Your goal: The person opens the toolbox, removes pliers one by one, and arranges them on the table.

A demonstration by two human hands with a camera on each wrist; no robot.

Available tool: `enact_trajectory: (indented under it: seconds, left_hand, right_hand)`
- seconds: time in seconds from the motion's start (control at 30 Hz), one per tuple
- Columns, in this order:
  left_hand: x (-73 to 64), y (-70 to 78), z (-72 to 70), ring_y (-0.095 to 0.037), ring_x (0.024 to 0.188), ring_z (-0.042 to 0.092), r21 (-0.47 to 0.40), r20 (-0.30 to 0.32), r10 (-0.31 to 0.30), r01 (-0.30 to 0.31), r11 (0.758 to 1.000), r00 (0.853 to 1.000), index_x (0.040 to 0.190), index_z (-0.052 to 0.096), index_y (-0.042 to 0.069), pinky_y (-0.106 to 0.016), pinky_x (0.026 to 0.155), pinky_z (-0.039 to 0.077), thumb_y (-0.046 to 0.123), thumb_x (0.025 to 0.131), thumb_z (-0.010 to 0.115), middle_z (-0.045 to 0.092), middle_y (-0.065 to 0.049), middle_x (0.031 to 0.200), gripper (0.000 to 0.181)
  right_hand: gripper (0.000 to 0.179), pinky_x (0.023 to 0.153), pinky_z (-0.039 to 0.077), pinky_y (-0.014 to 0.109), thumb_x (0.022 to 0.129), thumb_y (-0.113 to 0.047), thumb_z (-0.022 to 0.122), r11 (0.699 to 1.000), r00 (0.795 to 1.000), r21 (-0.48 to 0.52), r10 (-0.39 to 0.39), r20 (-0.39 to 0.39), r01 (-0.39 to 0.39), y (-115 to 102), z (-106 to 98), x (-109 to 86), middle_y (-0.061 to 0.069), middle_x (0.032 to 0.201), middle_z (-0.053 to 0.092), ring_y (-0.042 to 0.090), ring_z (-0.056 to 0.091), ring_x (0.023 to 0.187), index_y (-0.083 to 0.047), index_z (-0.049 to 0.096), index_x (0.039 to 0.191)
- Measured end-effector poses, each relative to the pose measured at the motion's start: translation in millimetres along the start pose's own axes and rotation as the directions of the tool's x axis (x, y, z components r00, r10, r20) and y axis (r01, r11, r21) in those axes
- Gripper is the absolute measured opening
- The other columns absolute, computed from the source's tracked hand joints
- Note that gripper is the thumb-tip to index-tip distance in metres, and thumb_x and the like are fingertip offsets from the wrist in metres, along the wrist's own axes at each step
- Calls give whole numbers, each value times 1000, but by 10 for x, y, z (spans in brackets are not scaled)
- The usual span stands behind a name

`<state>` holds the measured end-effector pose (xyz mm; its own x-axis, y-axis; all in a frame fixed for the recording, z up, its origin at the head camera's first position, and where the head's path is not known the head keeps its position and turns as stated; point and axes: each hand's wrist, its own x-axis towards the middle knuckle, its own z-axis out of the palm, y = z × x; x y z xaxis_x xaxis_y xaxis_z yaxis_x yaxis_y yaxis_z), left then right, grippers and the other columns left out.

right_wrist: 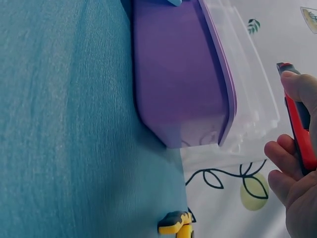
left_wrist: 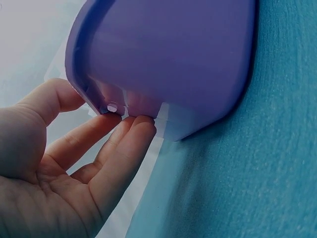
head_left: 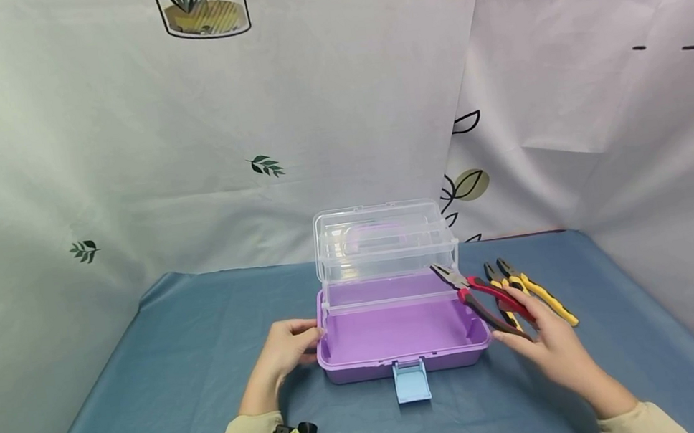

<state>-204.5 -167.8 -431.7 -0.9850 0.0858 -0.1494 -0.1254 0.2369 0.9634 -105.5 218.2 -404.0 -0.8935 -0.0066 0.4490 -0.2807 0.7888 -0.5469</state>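
Observation:
A purple toolbox (head_left: 360, 373) with a raised clear lid (head_left: 385, 237) stands on the table, its inside bare. My left hand (head_left: 286, 348) grips its left end; in the left wrist view the thumb is at the rim and the fingertips (left_wrist: 143, 126) press the end wall. With my right hand (head_left: 558, 346) I hold red-and-black combination pliers (head_left: 491, 290) by the handles. Their handles are spread and their metal jaws point up and left, over the box's right rear part. The right wrist view shows one red handle (right_wrist: 298, 130) in the hand.
Two yellow-and-black pliers lie right of the box: one (head_left: 551, 300) in plain sight, the other (head_left: 492, 272) partly behind the red pair. A light blue latch (head_left: 411, 383) hangs down at the box's front. Pale printed cloth (head_left: 365, 99) rises behind the blue-covered table (head_left: 167, 390).

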Motion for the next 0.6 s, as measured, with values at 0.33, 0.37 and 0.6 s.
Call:
enact_trajectory:
  seconds: [0.33,0.37,0.6]
  left_hand:
    - [-4,1,11,-19,80,69,10,-3,-1,1,1000,1000,110,68,-3,-38,67,60,10,82,65,71,-15,98,30]
    - [-5,2,10,-19,80,69,9,-2,1,-1,1000,1000,110,68,-3,-38,67,60,10,82,65,71,-15,98,30]
    - [-6,-2,7,-19,80,68,11,0,7,-7,1000,1000,109,68,-4,-37,66,60,9,82,65,71,-16,97,30]
  right_hand:
    - [70,82,39,-4,78,-18,77,994,1000,105,7,-13,-5,61,-55,-10,18,120,62,-7,53,107,-2,44,137]
    - [70,82,39,-3,78,-16,77,993,1000,115,3,-17,-1,71,-55,-13,18,118,63,-13,51,106,-2,44,137]
    - [73,75,36,-7,78,-23,78,998,998,26,60,-36,-59,105,-88,-26,23,125,57,23,59,106,-2,43,138]
